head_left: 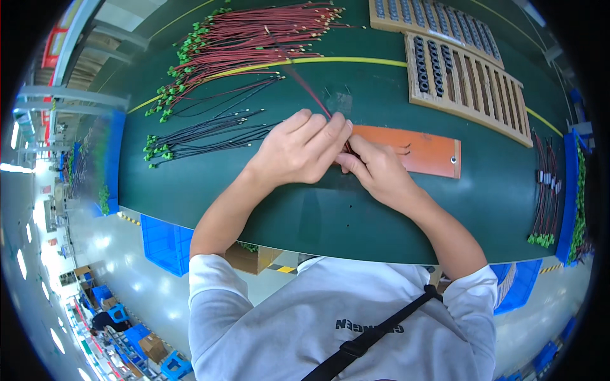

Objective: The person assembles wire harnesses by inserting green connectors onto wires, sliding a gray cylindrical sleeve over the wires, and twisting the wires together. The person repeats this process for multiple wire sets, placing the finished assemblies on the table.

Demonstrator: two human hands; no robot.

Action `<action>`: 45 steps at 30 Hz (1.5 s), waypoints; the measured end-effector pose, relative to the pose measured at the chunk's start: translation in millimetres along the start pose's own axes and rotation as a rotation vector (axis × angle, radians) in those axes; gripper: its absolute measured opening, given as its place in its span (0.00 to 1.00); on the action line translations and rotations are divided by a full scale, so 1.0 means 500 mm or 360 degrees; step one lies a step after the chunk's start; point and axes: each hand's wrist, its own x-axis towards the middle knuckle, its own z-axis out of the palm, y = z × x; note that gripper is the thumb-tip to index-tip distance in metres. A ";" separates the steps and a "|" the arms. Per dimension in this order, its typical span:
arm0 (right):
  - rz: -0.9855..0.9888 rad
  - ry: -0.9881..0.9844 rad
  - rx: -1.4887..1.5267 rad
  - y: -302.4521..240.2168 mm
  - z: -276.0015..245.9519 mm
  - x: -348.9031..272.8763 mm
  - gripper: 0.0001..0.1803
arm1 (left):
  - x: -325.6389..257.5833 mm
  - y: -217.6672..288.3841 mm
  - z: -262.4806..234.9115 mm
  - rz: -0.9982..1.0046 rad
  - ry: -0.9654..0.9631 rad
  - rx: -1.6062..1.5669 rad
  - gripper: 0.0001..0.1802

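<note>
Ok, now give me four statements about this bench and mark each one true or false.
1. A red wire runs into the left hand, close to the right hand. True.
2. The bunched black wires lie right of the orange strip. False: the bunched black wires lie left of the orange strip.
3. The pile of red wires is farther from the person than the orange strip. True.
4. The wooden racks stand on the floor. False: the wooden racks lie on the green table.
</note>
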 end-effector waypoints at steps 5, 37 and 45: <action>0.0085 -0.0050 0.0045 0.002 -0.009 -0.007 0.13 | -0.044 -0.119 -0.008 -0.0153 0.0063 0.0129 0.21; 0.0825 0.0098 0.1231 0.013 -0.031 0.046 0.12 | -0.043 0.071 -0.014 -0.1799 0.0590 -0.2357 0.06; 0.0841 0.0132 0.1184 0.007 -0.030 0.046 0.14 | -0.049 0.099 -0.016 -0.1587 0.0609 -0.2278 0.06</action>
